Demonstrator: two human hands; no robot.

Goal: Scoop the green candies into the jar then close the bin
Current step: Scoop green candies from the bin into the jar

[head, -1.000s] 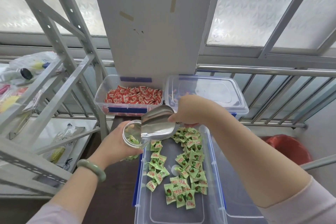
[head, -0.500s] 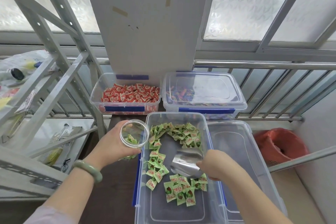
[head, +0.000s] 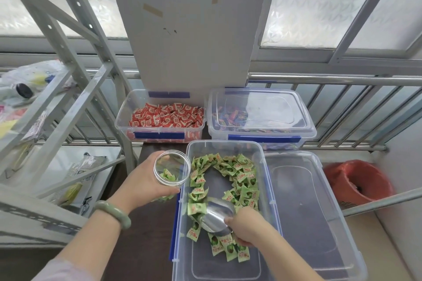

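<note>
Right hand gripping metal scoop, bowl lying among green candies in open bin; left hand cupping clear jar beside bin; advisably driving scoop low under wrappers, lifting level.

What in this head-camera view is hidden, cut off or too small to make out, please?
- Scoop: its handle is covered by the right hand; whether it holds candies cannot be seen.
- Jar: its lower body is hidden by the left hand, so the fill level is unclear.
- Green candies: wrapper print is too small to read.
- Green candy bin: its near end is cut off by the bottom edge.
- Lidded bin: its contents are blurred by the lid.
</note>
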